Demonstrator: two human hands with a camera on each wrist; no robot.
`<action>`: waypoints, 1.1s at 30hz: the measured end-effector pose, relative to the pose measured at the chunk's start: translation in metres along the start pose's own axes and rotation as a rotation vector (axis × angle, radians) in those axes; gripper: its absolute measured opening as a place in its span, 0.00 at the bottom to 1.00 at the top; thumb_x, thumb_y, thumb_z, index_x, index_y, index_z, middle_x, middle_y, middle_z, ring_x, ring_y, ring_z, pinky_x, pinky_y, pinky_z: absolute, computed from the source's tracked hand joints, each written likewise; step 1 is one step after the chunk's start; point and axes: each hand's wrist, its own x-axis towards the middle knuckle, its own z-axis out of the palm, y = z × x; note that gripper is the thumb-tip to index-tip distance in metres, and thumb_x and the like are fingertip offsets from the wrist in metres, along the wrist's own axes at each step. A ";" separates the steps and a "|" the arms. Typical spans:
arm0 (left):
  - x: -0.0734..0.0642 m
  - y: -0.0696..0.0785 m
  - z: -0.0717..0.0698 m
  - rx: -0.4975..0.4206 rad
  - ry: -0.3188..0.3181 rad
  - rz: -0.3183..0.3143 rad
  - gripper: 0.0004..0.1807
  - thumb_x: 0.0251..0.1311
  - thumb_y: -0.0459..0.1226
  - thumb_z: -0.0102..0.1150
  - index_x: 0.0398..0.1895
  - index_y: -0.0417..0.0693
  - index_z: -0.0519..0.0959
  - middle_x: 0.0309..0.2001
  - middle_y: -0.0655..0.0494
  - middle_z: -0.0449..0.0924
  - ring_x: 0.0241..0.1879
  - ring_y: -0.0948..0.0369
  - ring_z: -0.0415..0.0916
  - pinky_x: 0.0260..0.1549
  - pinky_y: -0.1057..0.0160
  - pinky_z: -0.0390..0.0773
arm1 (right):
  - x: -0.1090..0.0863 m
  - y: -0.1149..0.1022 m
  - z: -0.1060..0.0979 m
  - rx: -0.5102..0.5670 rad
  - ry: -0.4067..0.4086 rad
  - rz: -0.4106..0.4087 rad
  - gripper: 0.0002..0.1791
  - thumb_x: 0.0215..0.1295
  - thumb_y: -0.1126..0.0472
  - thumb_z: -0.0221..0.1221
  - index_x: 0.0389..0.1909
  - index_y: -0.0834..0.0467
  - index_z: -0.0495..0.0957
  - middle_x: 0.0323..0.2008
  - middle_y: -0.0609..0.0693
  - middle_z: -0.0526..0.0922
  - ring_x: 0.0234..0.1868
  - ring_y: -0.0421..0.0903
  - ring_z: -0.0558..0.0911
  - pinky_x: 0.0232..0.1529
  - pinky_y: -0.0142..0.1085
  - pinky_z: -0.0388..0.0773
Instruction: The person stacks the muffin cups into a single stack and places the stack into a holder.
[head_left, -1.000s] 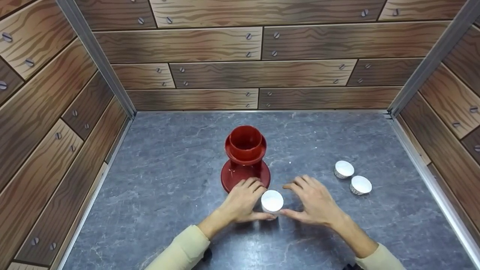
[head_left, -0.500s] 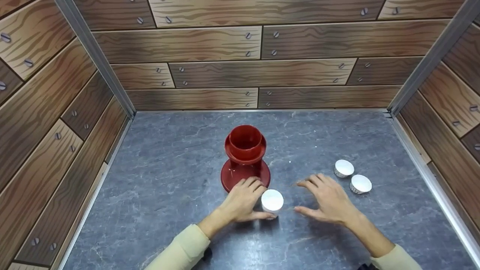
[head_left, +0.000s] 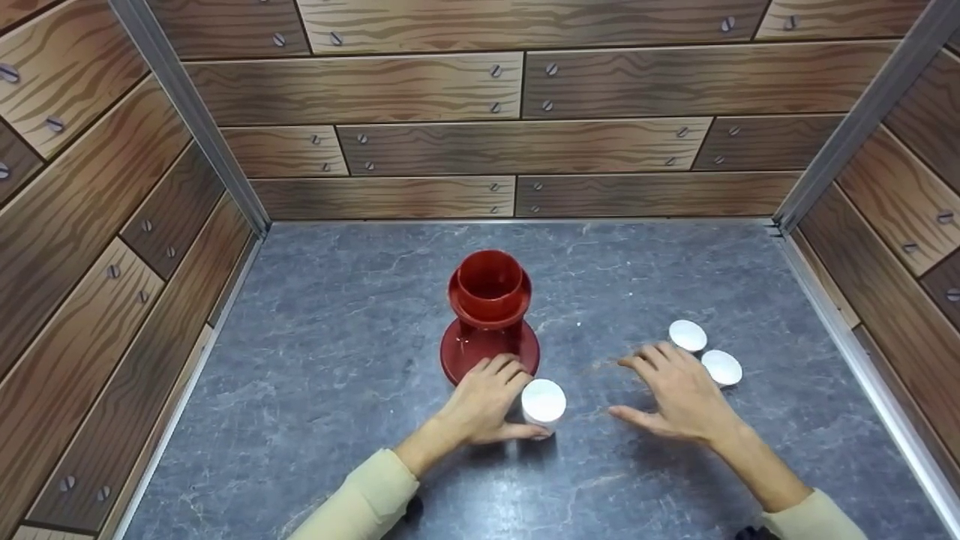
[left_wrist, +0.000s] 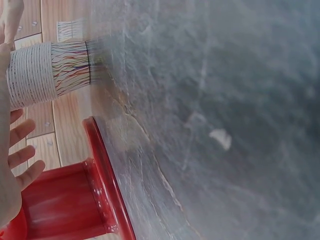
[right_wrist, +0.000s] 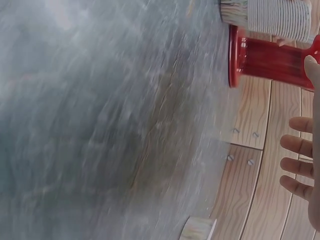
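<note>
A tall stack of nested white paper baking cups (head_left: 544,401), ribbed at the rims and with coloured lines low on its side, stands upright on the table. My left hand (head_left: 484,401) curves round it, thumb at the near side and index finger at the far side. The other left fingers (left_wrist: 30,175) are loosely spread beside the red stand (head_left: 489,349). Away to the right, my right hand (head_left: 686,394) is off the stack, thumb and fingers apart around nothing. Its fingertips overlap two single baking cups (head_left: 687,335) close behind it in the head view.
The red stand has a round base and carries a red bowl-like top (head_left: 490,289) behind the left hand. Wood-patterned walls (head_left: 427,150) enclose the grey marbled table (head_left: 337,300) at the back and both sides.
My right hand has left the side of the stack and moved right, towards the two single cups. The left hand and the stack have stayed in place.
</note>
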 end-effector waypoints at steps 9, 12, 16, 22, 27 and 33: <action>0.000 0.001 0.001 -0.010 0.010 0.000 0.41 0.52 0.79 0.57 0.50 0.57 0.79 0.50 0.62 0.82 0.59 0.59 0.77 0.52 0.61 0.80 | -0.012 0.021 -0.003 -0.095 0.001 -0.002 0.41 0.52 0.24 0.66 0.50 0.55 0.84 0.42 0.54 0.84 0.43 0.54 0.81 0.37 0.47 0.79; 0.001 0.000 0.000 -0.007 0.011 0.002 0.41 0.52 0.79 0.58 0.50 0.57 0.79 0.50 0.62 0.82 0.59 0.59 0.77 0.51 0.60 0.80 | -0.015 0.028 -0.004 -0.105 -0.008 0.007 0.41 0.55 0.22 0.63 0.50 0.55 0.85 0.42 0.54 0.84 0.43 0.55 0.82 0.37 0.49 0.80; 0.001 0.000 -0.001 -0.007 0.000 -0.001 0.42 0.52 0.79 0.58 0.51 0.57 0.79 0.51 0.61 0.82 0.59 0.59 0.77 0.52 0.60 0.80 | -0.020 0.035 -0.004 -0.102 -0.024 0.036 0.41 0.55 0.23 0.64 0.50 0.56 0.85 0.43 0.56 0.84 0.43 0.57 0.83 0.39 0.52 0.81; 0.000 0.000 -0.001 -0.015 -0.011 -0.002 0.42 0.53 0.79 0.57 0.51 0.57 0.79 0.51 0.61 0.82 0.59 0.59 0.77 0.52 0.60 0.80 | -0.027 0.047 -0.005 -0.109 -0.032 0.066 0.41 0.56 0.23 0.62 0.51 0.57 0.84 0.45 0.58 0.84 0.46 0.60 0.82 0.44 0.53 0.82; 0.001 0.000 -0.001 -0.018 -0.010 -0.002 0.41 0.53 0.79 0.57 0.52 0.56 0.79 0.52 0.61 0.82 0.59 0.59 0.77 0.53 0.60 0.80 | -0.033 0.056 -0.008 -0.126 -0.041 0.104 0.43 0.53 0.23 0.64 0.51 0.57 0.84 0.42 0.59 0.83 0.43 0.61 0.81 0.44 0.53 0.80; 0.000 0.000 -0.001 -0.015 -0.007 -0.001 0.42 0.53 0.79 0.57 0.52 0.57 0.79 0.52 0.61 0.82 0.59 0.58 0.77 0.53 0.60 0.80 | -0.041 0.066 -0.010 -0.123 -0.088 0.156 0.41 0.49 0.27 0.70 0.50 0.58 0.83 0.42 0.59 0.82 0.44 0.60 0.80 0.45 0.54 0.78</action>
